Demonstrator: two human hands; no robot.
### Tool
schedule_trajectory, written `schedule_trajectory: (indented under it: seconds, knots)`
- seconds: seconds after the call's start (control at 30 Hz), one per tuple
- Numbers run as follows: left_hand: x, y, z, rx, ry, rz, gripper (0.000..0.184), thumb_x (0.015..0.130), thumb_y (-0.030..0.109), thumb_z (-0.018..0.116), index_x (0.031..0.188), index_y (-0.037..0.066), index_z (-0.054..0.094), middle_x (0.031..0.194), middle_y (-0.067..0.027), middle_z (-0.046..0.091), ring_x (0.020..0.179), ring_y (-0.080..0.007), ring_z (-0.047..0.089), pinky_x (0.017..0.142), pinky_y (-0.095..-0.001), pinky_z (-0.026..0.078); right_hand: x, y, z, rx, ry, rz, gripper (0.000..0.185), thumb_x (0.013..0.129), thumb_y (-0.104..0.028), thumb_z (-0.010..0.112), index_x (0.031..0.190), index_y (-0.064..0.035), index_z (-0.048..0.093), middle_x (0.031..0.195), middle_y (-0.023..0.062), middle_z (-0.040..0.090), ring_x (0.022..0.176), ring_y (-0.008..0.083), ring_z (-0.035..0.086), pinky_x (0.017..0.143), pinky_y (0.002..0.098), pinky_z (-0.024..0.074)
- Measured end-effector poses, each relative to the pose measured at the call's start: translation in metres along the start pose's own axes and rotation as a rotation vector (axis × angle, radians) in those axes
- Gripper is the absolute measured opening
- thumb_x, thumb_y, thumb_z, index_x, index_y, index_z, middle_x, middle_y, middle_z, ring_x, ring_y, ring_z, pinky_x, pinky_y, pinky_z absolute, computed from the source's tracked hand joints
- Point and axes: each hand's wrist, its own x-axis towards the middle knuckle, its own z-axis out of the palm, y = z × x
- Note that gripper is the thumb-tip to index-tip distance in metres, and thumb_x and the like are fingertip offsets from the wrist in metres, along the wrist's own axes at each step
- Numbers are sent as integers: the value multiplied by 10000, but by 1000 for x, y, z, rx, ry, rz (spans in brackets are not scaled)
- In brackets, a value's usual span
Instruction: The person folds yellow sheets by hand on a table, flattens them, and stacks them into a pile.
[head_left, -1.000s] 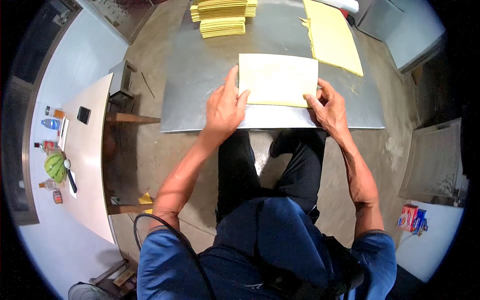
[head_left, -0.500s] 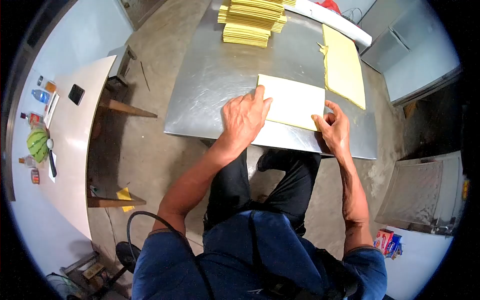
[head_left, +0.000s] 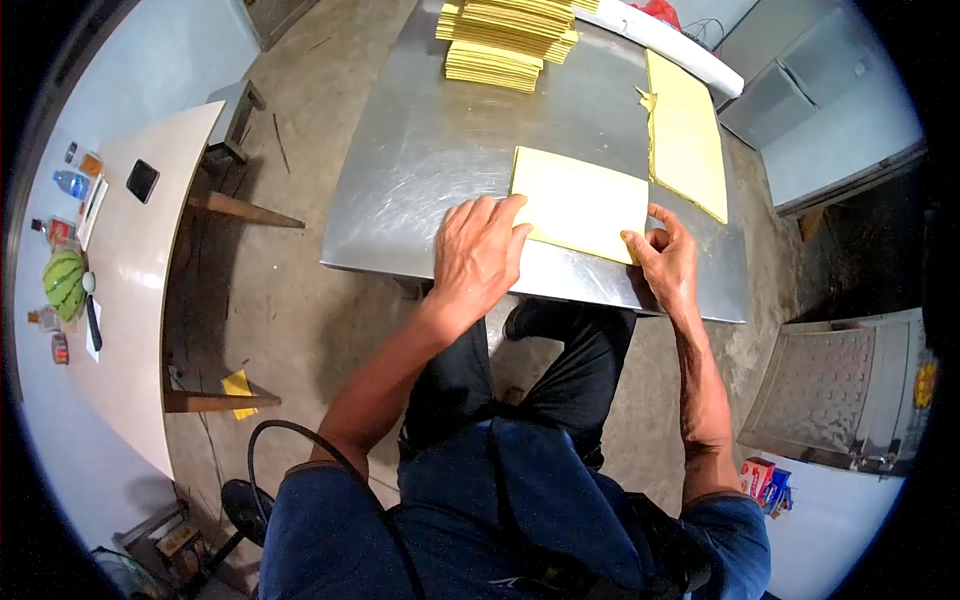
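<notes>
A folded piece of yellow paper (head_left: 583, 205) lies flat near the front edge of the metal table (head_left: 440, 130). My left hand (head_left: 478, 248) rests at its left edge, fingers stretched out and touching the side of the paper. At the lower right corner my right hand (head_left: 668, 255) pinches the edge, with the thumb on top and the other fingers curled beside it. Further right lies a larger yellow stack of sheets (head_left: 688, 140), its left edge ragged and torn. Piles of folded yellow paper (head_left: 495, 65) stand at the far side of the table.
A long white roll (head_left: 670, 45) lies along the table's back right edge. To the left, a pale side table (head_left: 150, 250) bears a watermelon (head_left: 65, 283), a phone (head_left: 142, 181), bottles and a knife. Snack packets (head_left: 767, 485) sit at the lower right.
My left hand has slid slightly down and left along the paper's left edge, its index finger drawn back from the top. My right hand keeps its pinch on the corner.
</notes>
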Motion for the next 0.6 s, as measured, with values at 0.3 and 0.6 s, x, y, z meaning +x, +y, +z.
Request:
schedule_trajectory:
  seconds: [0.3, 0.6]
  knots:
    - [-1, 4, 8, 59, 56, -18, 288, 893, 114, 762, 1175, 58, 735, 910, -122, 616, 867, -341, 623, 818, -471, 485, 0, -3, 2, -36, 0, -28, 597, 936, -136, 835, 1446, 74, 608, 739, 44, 704, 659, 93, 624, 573, 297, 498]
    - [-2, 4, 10, 113, 43, 8, 297, 887, 67, 750, 1184, 50, 743, 909, -126, 611, 877, -346, 629, 822, -479, 499, 3, -6, 1, -62, -27, -26, 605, 937, -160, 836, 1448, 78, 618, 741, 73, 719, 643, 119, 632, 578, 307, 494]
